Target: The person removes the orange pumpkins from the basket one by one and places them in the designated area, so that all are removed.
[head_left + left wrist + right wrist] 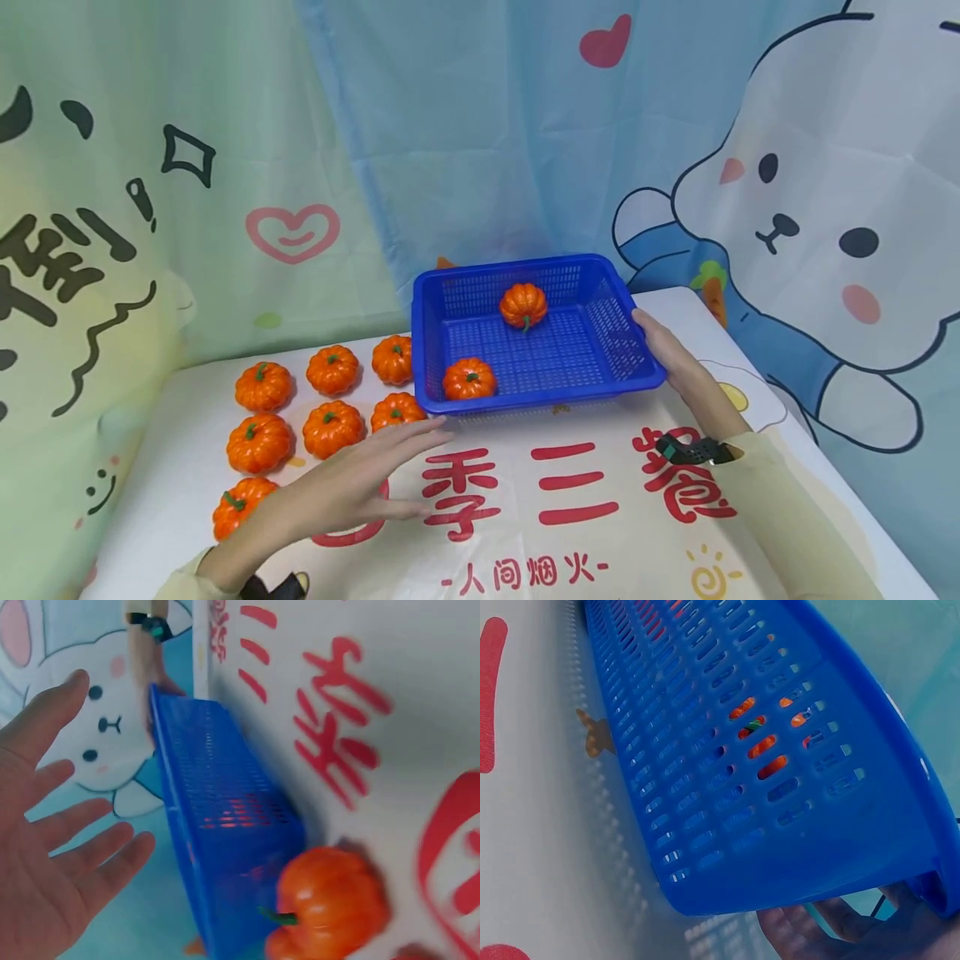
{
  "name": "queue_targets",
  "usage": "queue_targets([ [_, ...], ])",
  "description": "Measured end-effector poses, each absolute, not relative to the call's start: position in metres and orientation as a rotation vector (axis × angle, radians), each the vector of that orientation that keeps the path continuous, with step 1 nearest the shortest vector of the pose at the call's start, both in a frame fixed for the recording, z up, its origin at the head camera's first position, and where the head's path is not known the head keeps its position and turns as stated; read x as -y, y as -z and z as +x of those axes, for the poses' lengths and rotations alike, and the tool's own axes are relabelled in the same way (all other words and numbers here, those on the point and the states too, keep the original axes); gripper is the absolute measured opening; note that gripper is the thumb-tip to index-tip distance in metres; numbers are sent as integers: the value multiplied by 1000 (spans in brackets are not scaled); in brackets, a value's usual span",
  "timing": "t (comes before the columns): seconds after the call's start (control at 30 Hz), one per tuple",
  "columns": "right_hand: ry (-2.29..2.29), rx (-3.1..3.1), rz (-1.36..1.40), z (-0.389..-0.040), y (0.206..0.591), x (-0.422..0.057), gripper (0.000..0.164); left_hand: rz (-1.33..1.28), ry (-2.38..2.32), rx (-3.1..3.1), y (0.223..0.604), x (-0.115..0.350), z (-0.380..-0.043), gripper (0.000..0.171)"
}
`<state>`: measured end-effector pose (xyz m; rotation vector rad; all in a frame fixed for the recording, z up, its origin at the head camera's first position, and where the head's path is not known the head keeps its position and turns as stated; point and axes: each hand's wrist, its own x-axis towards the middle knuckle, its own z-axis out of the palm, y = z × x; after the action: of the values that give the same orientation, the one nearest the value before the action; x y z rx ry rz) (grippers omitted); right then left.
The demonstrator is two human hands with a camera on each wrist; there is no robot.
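Note:
A blue plastic basket [540, 400] with slotted walls is toward the back of the table. Inside it are two small orange pumpkins, one near the back wall [523, 306] and one in the front left corner [469, 379]. My right hand [663, 342] grips the basket's right end, its fingers [802, 930] tucked under the rim. My left hand [367, 475] is in front of the basket's left corner, fingers spread and holding nothing; the left wrist view shows a gap between this hand and the basket. Whether the basket's base touches the table cannot be told.
Several more orange pumpkins [333, 429] lie in rough rows on the table's left side, the nearest [397, 411] close by the basket's corner. A printed cloth [525, 542] with red characters covers the table. Behind hangs a patterned curtain [480, 125].

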<state>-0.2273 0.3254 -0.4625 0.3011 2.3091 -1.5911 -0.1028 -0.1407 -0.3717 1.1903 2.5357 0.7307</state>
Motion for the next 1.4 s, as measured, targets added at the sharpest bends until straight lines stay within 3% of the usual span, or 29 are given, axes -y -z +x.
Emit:
queue_targets([
  [0.33, 1628, -2302, 274, -225, 463, -325, 75, 1370, -626, -2516, 338, 70, -203, 72],
  [0.73, 1611, -2320, 274, -229, 462, -325, 72, 1159, -302, -2562, 371, -8, -338, 63],
  [1.03, 1627, -2306, 319, -226, 459, -325, 72, 1136, -263, -2494, 420, -43, -355, 64],
  [1.27, 1632, -2301, 306, -229, 458, -324, 70, 715, -845, -2414, 429, -50, -351, 58],
  [1.4, 1625, -2310, 291, -228, 460, -323, 70, 857, -662, -2469, 430, -48, -352, 61],
])
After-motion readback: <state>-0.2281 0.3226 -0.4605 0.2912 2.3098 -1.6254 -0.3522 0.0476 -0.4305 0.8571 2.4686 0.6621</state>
